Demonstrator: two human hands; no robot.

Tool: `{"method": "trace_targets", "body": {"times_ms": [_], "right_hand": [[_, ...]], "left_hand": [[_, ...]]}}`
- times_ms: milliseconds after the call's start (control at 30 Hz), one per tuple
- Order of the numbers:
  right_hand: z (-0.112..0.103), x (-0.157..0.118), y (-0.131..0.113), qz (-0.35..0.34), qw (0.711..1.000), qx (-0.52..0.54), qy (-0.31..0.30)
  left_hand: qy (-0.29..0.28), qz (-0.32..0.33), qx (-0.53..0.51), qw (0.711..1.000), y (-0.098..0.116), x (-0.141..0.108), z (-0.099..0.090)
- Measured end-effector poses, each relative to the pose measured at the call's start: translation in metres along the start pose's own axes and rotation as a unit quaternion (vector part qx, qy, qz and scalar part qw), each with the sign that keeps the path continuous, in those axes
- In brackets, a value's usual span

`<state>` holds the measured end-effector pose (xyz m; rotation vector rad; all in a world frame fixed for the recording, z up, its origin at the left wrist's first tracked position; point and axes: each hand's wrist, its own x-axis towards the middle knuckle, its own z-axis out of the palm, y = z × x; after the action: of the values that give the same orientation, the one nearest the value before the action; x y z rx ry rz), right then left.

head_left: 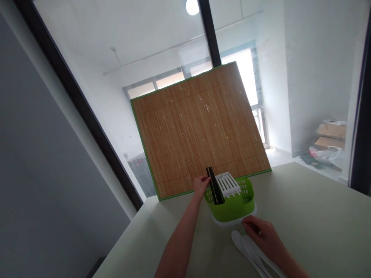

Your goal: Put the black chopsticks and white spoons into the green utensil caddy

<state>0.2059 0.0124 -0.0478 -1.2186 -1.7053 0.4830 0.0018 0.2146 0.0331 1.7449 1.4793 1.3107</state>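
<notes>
A green cutlery holder with a white base stands on the table, and a white slotted rack sits across its top. Several black chopsticks stand tilted in its left compartment. My left hand pinches at their upper ends. Just in front of the holder is my right hand, its fingers curled closed near the base; whether anything is in them is hidden. Under and beside that hand lie several white spoons, their handles running toward the lower edge of the view. The holder's right compartment shows no cutlery.
Behind the holder a bamboo mat with green edging leans upright against a dark-framed glass pane. The pale table extends to both sides. Beyond the glass, cardboard boxes and plastic bags lie on the floor.
</notes>
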Motion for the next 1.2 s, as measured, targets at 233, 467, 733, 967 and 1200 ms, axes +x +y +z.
{"method": "trace_targets", "body": {"times_ms": [233,467,733,967,1200], "right_hand": [[0.000,-0.001,0.000,0.008,1.000,-0.013,-0.008],[0.003,0.000,0.003,0.007,1.000,-0.009,-0.015],[0.002,-0.001,-0.003,0.001,0.996,-0.067,-0.061],[-0.004,-0.002,0.001,0.019,0.980,-0.168,-0.101],[-0.008,-0.008,0.008,0.061,0.963,-0.238,-0.108]], "left_hand": [[-0.014,-0.010,-0.008,1.000,-0.005,0.004,0.003],[-0.039,-0.012,-0.026,0.999,-0.018,-0.001,0.008],[-0.030,-0.013,-0.055,0.998,-0.014,-0.011,0.006],[0.062,-0.007,-0.069,0.996,-0.014,-0.043,-0.015],[0.139,0.006,-0.085,0.987,-0.043,-0.153,-0.032]]}}
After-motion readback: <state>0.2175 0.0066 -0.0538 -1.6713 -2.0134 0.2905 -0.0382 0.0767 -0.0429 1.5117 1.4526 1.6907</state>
